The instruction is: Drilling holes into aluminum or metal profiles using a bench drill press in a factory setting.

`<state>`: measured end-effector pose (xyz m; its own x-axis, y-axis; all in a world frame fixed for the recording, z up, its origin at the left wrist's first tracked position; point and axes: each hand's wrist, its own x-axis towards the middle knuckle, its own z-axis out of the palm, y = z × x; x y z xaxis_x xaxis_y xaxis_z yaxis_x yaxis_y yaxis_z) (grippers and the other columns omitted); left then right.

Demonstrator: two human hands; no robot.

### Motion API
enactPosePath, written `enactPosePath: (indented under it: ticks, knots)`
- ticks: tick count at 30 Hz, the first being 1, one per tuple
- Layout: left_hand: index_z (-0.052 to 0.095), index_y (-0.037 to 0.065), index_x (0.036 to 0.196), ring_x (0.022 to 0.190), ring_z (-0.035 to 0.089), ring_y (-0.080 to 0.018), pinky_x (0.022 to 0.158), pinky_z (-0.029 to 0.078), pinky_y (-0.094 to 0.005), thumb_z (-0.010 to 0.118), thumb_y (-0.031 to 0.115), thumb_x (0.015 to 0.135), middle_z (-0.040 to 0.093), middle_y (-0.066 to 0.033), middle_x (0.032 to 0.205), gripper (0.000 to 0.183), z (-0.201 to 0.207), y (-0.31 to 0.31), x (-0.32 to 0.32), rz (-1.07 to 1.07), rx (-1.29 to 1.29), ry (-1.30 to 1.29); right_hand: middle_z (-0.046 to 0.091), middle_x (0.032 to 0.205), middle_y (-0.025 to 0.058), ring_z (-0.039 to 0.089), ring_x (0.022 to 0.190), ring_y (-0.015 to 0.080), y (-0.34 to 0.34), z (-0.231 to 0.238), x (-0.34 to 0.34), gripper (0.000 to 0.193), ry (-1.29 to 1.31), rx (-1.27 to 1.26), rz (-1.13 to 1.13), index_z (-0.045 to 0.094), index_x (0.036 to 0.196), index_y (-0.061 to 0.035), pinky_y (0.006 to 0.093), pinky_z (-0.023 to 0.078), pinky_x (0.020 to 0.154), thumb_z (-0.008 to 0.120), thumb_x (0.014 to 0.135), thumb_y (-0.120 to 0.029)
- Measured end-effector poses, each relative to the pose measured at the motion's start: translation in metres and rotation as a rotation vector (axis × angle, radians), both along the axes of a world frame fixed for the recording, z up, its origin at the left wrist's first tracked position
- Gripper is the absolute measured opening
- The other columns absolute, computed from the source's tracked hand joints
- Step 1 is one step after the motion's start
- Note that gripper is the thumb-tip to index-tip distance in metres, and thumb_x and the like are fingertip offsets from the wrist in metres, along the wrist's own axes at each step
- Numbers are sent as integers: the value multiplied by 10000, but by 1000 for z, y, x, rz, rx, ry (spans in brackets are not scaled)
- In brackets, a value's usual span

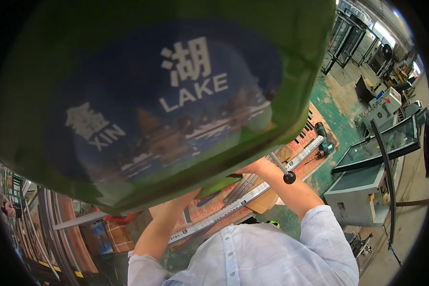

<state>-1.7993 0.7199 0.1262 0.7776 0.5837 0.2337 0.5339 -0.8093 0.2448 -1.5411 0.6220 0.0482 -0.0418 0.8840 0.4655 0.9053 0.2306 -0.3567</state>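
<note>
A large green machine housing (291,128) with a dark oval emblem fills the upper left and middle, very close. My left forearm (158,229) and my right forearm (286,183) reach under its lower edge. Both hands are hidden behind the housing, so what they hold or touch cannot be seen. Beside the right forearm a metal lever with a black ball knob (289,177) sticks out from below the housing. Between the arms, long metal profiles (243,187) and a long bar with a printed film (219,214) lie across a reddish printed work board (314,164).
A teal and black cordless drill (323,143) lies at the board's right end. A cardboard piece (263,202) lies near my body. To the right stand a grey cabinet (355,202) and a black-framed glass panel (379,145). Long profiles (57,229) and cardboard boxes (119,236) are at left.
</note>
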Motion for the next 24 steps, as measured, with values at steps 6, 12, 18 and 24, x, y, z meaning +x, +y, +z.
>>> enactPosePath:
  ticks: [6, 12, 18, 24]
  knots:
    - [605, 35, 865, 763, 680, -358, 678, 541, -465, 815, 558, 768, 674, -157, 770, 572, 3, 2, 2, -170, 138, -62, 601, 790, 127, 615, 788, 348, -6, 18, -1, 609, -36, 63, 24, 569, 785, -49, 444, 489, 735, 889, 639, -547]
    - [602, 30, 864, 826, 670, -345, 711, 541, -443, 814, 568, 759, 657, -146, 825, 588, -8, -3, 2, -35, 157, -67, 605, 775, 125, 624, 768, 350, -6, 32, -1, 602, -29, 39, 29, 570, 781, -52, 444, 503, 699, 889, 642, -543]
    - [606, 40, 853, 813, 652, -322, 697, 534, -432, 857, 564, 694, 628, -122, 804, 602, -15, 0, 0, -8, 109, 45, 676, 915, 153, 668, 873, 390, -14, 39, -7, 580, -39, -102, -6, 605, 856, -51, 464, 548, 767, 880, 669, -526]
    - [604, 46, 826, 788, 647, -313, 691, 526, -422, 868, 573, 662, 627, -116, 798, 612, -21, -13, 4, 130, 171, -13, 643, 857, 148, 665, 828, 374, -11, 42, -3, 586, -19, -79, 20, 574, 838, -50, 465, 543, 724, 879, 679, -524]
